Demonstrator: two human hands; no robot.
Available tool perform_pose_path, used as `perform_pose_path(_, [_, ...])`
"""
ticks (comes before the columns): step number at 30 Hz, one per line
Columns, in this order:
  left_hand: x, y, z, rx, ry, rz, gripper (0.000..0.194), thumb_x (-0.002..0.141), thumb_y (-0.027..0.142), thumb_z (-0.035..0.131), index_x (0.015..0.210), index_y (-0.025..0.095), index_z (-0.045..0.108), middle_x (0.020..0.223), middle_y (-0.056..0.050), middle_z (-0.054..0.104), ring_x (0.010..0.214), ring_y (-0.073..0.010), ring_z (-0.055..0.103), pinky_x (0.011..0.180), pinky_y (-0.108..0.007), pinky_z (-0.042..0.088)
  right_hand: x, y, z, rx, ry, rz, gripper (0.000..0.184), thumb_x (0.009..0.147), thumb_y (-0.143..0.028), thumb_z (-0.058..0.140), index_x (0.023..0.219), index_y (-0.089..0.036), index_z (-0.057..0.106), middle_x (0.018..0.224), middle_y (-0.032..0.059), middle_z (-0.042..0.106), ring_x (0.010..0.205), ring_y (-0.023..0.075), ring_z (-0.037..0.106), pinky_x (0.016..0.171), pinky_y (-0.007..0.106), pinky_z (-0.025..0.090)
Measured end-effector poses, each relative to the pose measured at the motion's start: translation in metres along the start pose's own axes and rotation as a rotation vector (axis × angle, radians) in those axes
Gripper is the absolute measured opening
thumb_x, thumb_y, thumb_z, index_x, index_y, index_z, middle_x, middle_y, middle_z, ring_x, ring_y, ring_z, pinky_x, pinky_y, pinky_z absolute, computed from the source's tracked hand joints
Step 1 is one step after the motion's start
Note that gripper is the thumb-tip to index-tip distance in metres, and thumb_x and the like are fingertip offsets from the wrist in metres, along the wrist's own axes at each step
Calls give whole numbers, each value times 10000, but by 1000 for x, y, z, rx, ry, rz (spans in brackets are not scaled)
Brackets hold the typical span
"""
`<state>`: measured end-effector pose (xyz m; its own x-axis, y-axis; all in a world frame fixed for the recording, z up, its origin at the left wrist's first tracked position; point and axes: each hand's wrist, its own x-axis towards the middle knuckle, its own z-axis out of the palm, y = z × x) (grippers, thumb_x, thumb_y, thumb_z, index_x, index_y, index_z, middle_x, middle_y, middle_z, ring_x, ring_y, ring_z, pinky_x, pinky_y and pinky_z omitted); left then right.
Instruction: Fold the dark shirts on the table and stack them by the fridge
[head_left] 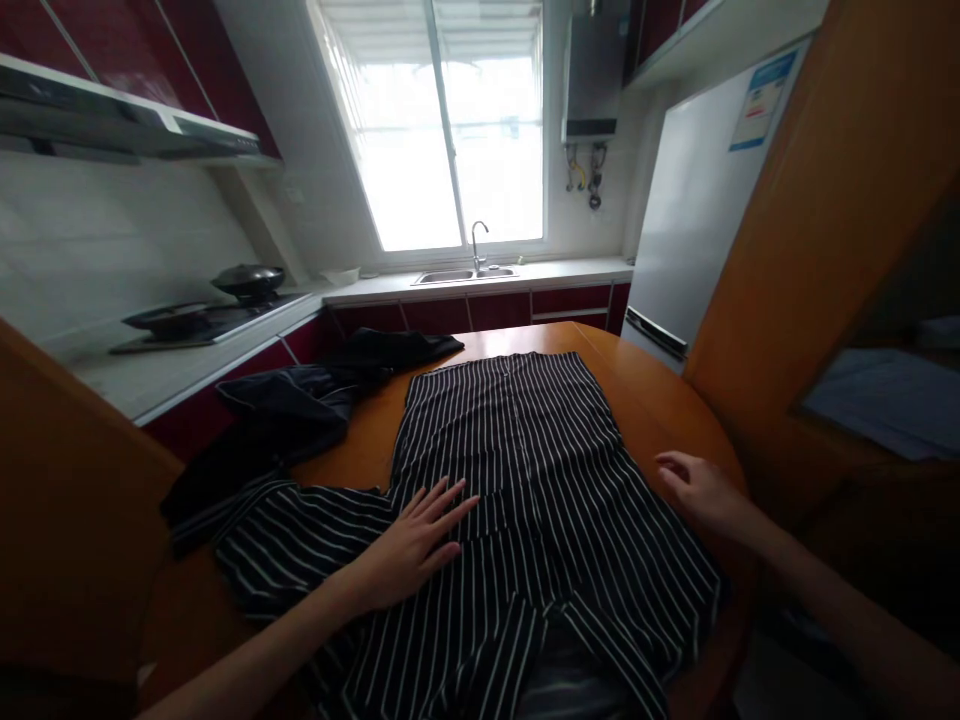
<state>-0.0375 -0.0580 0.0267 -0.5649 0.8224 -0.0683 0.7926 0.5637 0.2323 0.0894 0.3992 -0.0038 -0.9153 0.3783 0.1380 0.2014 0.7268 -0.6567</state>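
Shirt (510, 430), cut off below, lies under spread left fingers (456, 516); right fingers (679, 460) curl loosely, partly hidden.

This is a kitchen, the kind you find in a home. A shiny silver metal sink (448, 277) with a thin, curved silver tap (475, 240) sits in a long white counter (375, 289) under a big bright window (495, 150). On the left is a flat black stove (231, 319) with a round dark pan (251, 278) on it, and a long black hood (127, 112) up above. There are shiny dark red cupboards (142, 50) and a tall pale grey fridge (690, 200)
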Motion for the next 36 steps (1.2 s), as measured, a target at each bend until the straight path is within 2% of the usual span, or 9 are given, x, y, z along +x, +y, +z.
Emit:
perform_pose_path(3, [6, 27, -7, -51, 50, 70, 603, 982, 497, 482, 1541, 466, 258, 1632, 43, 227, 1522, -298, 146, 1208, -580, 183, -33, 10, -6, 13, -114, 48, 334, 773, -420, 649, 1006, -201, 747, 929, 121, 762, 827, 278, 719, 735, 379, 555])
perform_pose_path(6, [26, 72, -13, -229, 83, 172, 488, 977, 449, 510, 1462, 436, 456, 1560, 19, 411, 1442, -245, 363, 1186, -459, 317, -50, -1, -1, 78, -189, 44, 254, 715, -282, 676, 947, -198, 740, 920, 88, 763, 836, 256, 717, 737, 342, 550])
perform_pose_path(10, [76, 120, -7, -555, 141, 139, 318, 965, 334, 507, 1246, 312, 654, 1214, -46, 669, 1035, -182, 652, 898, -321, 548, -64, -50, 19, 24, -19, 27, 289, 738, -175, 584, 988, -216, 724, 982, 91, 749, 925, 266, 706, 838, 386, 540])
perform_pose_path(12, [101, 129, 2, -599, 217, 96, 264, 930, 272, 530, 1140, 265, 690, 1089, -52, 685, 930, -182, 660, 842, -320, 556, -80, -85, 31, 10, 43, -35, 329, 794, -222, 592, 1102, -237, 706, 1099, 108, 722, 1025, 285, 676, 933, 438, 506])
perform_pose_path(17, [125, 122, 26, -508, 388, 106, 296, 941, 257, 527, 1204, 294, 657, 1146, -65, 625, 1045, -213, 614, 976, -374, 504, -117, -140, 45, 262, -218, -242, 242, 893, -370, 602, 1069, -257, 724, 1104, 70, 713, 1038, 253, 651, 936, 381, 502])
perform_pose_path(23, [110, 121, 43, -198, 275, 278, 393, 954, 303, 584, 1343, 355, 584, 1294, -47, 582, 1194, -267, 504, 1036, -476, 417, -81, -80, 43, 59, 159, 3, 283, 915, -216, 460, 1057, -193, 704, 1072, 122, 698, 1009, 264, 645, 927, 401, 480])
perform_pose_path(29, [109, 123, 47, -102, 288, 291, 374, 974, 279, 565, 1343, 333, 577, 1290, -38, 581, 1184, -261, 484, 1008, -475, 402, -37, -34, 54, -35, 89, -37, 401, 867, -165, 527, 1248, -114, 642, 1149, 151, 672, 1069, 249, 635, 970, 368, 472])
perform_pose_path(32, [109, 123, 48, -84, 293, 292, 372, 977, 282, 560, 1348, 314, 567, 1294, -40, 574, 1187, -260, 476, 1013, -467, 399, -2, -29, 52, 27, 45, -91, 364, 835, -196, 610, 1184, -119, 676, 1161, 155, 672, 1102, 262, 623, 1000, 389, 461])
perform_pose_path(36, [108, 123, 48, -68, 298, 288, 382, 979, 290, 557, 1361, 297, 548, 1288, -44, 570, 1193, -262, 466, 1009, -463, 400, 38, -27, 41, 232, -179, -124, 257, 764, -246, 695, 996, -138, 715, 941, 76, 721, 859, 204, 663, 814, 334, 532])
